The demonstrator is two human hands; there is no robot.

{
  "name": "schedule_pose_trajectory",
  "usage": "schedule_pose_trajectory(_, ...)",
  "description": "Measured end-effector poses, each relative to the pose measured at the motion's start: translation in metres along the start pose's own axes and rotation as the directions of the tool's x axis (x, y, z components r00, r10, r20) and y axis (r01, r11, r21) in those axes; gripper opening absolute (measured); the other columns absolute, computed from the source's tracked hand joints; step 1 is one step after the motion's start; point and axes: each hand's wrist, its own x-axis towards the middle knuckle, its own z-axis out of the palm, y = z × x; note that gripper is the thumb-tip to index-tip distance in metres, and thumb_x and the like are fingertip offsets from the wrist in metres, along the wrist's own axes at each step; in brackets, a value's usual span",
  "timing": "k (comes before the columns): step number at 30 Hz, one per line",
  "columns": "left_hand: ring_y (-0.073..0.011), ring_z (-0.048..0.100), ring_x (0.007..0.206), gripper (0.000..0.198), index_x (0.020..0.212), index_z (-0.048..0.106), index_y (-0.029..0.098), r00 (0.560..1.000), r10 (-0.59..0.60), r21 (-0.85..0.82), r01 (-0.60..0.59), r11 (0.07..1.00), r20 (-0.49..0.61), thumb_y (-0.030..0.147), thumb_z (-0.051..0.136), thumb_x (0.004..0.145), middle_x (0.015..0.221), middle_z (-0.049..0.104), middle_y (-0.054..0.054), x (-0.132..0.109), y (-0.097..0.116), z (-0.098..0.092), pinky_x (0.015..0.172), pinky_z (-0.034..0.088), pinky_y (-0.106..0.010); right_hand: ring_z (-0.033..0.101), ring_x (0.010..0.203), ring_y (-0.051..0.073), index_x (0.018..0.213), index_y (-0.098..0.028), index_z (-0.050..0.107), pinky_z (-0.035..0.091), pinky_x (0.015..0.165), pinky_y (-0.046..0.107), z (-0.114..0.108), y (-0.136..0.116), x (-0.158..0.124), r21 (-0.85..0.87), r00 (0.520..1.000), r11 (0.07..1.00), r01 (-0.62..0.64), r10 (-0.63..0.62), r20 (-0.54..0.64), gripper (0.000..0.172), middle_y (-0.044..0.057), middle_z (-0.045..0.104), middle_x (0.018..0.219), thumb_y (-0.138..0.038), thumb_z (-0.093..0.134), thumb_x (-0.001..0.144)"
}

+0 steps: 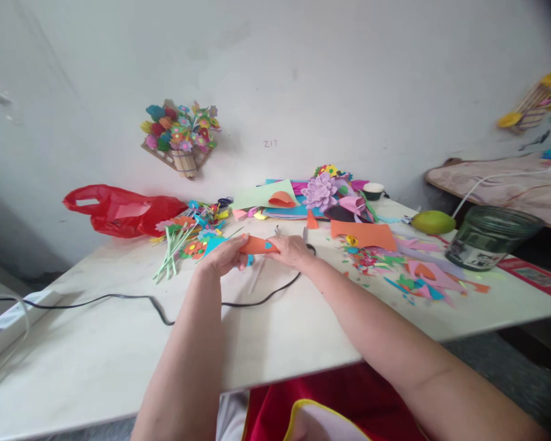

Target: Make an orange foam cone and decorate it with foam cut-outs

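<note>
Centrally, an orange strip point(256, 245) is stretched between your two hands above the white table point(114, 361); it serves as the point of reference. Your left hand point(228, 255) grasps the strip's left end with its fingers closed, and your right hand point(292, 251) pinches its right end, close to a small blue patch point(269, 245) on the strip; some of your fingertips are hidden. A thin pale stick point(257, 277) lies on the table just on your side of the strip, and a black cable point(261, 302) crosses there too. To the left of the strip lie flowers with pale green stems point(169, 251), with a red plastic bag point(123, 214) farther off on that side. Beyond the strip are a pale green sheet point(256, 195) and, to its right, a large lilac flower point(320, 192). To the right of the strip lie an orange sheet point(366, 234) and mixed coloured scraps point(370, 261); well apart from it, on the same side, are a yellow-green fruit point(434, 222) and a green glass jar point(489, 236).
</note>
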Motion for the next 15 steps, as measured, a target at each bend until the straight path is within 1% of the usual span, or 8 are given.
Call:
schedule_pose_trajectory(5, -0.0103, 0.043, 0.028, 0.030, 0.076, 0.055, 0.013, 0.999, 0.016, -0.010, -0.016, 1.000, -0.028, 0.041, 0.048, 0.084, 0.038, 0.049, 0.000, 0.0002, 0.0009, 0.0004, 0.033, 0.032, -0.020, 0.062, 0.092, 0.024, 0.113, -0.019, 0.055, 0.041, 0.074, 0.031, -0.0026, -0.0024, -0.0002, -0.032, 0.999, 0.999, 0.022, -0.021, 0.034, 0.041, 0.010, 0.067, 0.102, -0.048, 0.050, 0.085)
schedule_pose_trajectory(8, -0.0107, 0.044, 0.029, 0.029, 0.075, 0.055, 0.013, 0.996, 0.056, -0.045, -0.059, 0.997, -0.062, 0.041, 0.053, 0.081, 0.038, 0.048, 0.001, 0.0017, 0.0009, -0.0011, 0.032, 0.033, -0.020, 0.063, 0.088, 0.025, 0.113, -0.019, 0.054, 0.041, 0.072, 0.031, -0.0033, -0.0028, 0.0003, -0.063, 0.998, 0.998, -0.024, 0.027, 0.058, 0.043, 0.011, 0.068, 0.096, -0.050, 0.050, 0.084)
schedule_pose_trajectory(10, -0.0106, 0.047, 0.031, 0.026, 0.075, 0.056, 0.013, 0.988, 0.117, -0.080, -0.125, 0.989, -0.101, 0.039, 0.058, 0.078, 0.042, 0.051, 0.001, 0.0035, 0.0013, -0.0020, 0.033, 0.037, -0.020, 0.064, 0.085, 0.025, 0.110, -0.018, 0.055, 0.040, 0.068, 0.030, -0.0033, -0.0027, 0.0010, -0.075, 0.996, 0.995, -0.064, 0.069, 0.063, 0.042, 0.011, 0.068, 0.091, -0.050, 0.048, 0.084)
schedule_pose_trajectory(12, -0.0115, 0.053, 0.036, 0.024, 0.078, 0.056, 0.013, 0.964, 0.190, -0.118, -0.214, 0.970, -0.186, 0.036, 0.063, 0.074, 0.051, 0.056, -0.001, 0.0057, 0.0023, -0.0021, 0.036, 0.042, -0.020, 0.064, 0.083, 0.025, 0.106, -0.018, 0.056, 0.039, 0.065, 0.029, -0.0031, -0.0027, 0.0018, -0.073, 0.992, 0.991, -0.112, 0.116, 0.052, 0.038, 0.010, 0.068, 0.088, -0.049, 0.045, 0.086)
schedule_pose_trajectory(15, -0.0147, 0.061, 0.046, 0.026, 0.080, 0.055, 0.014, 0.899, 0.274, -0.156, -0.342, 0.927, -0.341, 0.035, 0.066, 0.071, 0.059, 0.062, -0.002, 0.0094, 0.0042, -0.0007, 0.039, 0.046, -0.020, 0.064, 0.081, 0.023, 0.101, -0.019, 0.057, 0.037, 0.063, 0.028, -0.0024, -0.0033, 0.0029, -0.061, 0.981, 0.980, -0.187, 0.189, 0.032, 0.034, 0.008, 0.068, 0.086, -0.047, 0.041, 0.089)
